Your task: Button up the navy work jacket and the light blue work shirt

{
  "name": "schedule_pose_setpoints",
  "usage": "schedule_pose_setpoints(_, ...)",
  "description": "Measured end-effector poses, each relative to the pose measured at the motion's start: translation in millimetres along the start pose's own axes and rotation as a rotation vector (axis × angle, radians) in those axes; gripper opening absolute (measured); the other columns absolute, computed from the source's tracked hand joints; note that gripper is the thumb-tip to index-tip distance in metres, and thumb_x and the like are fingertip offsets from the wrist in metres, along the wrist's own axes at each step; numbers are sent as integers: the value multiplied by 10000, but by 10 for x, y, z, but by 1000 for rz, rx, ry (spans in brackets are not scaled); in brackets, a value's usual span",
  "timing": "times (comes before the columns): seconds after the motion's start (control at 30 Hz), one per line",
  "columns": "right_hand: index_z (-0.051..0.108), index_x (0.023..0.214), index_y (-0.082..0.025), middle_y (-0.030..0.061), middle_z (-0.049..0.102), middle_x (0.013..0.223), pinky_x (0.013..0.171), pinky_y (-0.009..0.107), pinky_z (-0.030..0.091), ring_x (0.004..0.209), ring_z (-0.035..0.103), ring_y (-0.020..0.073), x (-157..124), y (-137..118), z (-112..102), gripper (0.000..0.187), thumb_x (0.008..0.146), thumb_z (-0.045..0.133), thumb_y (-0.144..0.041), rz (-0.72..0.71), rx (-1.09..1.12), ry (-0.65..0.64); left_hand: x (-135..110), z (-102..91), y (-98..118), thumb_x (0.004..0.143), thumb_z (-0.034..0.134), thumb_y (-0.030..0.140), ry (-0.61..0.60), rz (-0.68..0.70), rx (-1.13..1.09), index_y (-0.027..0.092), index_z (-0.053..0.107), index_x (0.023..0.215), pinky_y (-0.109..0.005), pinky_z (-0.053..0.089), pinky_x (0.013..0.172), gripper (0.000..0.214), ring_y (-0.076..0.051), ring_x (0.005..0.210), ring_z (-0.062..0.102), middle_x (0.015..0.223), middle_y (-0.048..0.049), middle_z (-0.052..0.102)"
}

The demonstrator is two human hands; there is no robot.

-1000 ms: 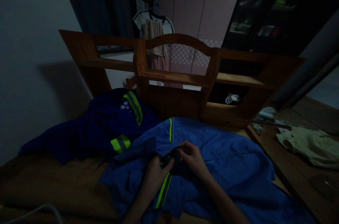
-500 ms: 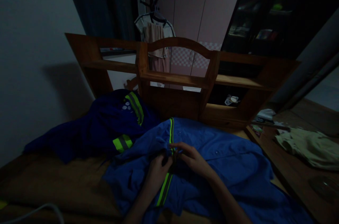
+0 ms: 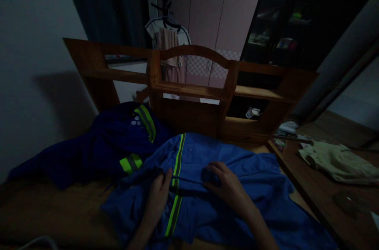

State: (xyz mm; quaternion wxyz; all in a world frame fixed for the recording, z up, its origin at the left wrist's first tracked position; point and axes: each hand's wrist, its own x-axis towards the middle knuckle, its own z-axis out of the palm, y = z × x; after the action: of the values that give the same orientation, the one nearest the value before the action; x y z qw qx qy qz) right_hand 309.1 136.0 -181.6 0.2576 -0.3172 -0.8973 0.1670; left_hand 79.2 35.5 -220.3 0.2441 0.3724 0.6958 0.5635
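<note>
A blue work shirt point(image 3: 254, 187) with neon yellow reflective stripes lies spread on the bed in front of me. My left hand point(image 3: 158, 196) is closed on the shirt's front edge beside the yellow stripe. My right hand point(image 3: 226, 185) pinches a fold of the same shirt a little to the right. A taut edge of cloth runs between the two hands. A darker navy garment point(image 3: 118, 143) with yellow bands is heaped at the back left, partly under the shirt.
A wooden headboard with shelves point(image 3: 192, 88) stands behind the clothes. Clothes hang on a rack point(image 3: 167, 41) beyond it, near pink wardrobe doors. A pale garment point(image 3: 334, 159) lies on a wooden surface at the right. The room is dim.
My hands, close together at the shirt's placket before, have pulled apart, stretching the cloth edge between them. The view has shifted slightly to the right.
</note>
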Motion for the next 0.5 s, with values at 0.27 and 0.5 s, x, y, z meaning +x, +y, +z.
schedule_pose_setpoints(0.27, 633, 1086, -256, 37, 642, 963, 742, 259, 482, 853, 624, 170, -38, -246, 355, 284, 858, 549, -109, -32, -128, -20, 62, -513, -61, 864, 423, 541, 67, 103, 279, 204, 613, 759, -291, 485, 763, 401, -229, 803, 637, 739, -47, 671)
schedule_pose_setpoints(0.5, 571, 1164, -237, 25, 638, 855, 618, 245, 401, 726, 605, 162, -36, -390, 616, 338, 860, 543, -93, -71, -283, -14, -77, -595, 151, 827, 504, 491, 84, 182, 476, 231, 638, 866, -295, 484, 671, 295, -218, 730, 624, 840, -50, 657)
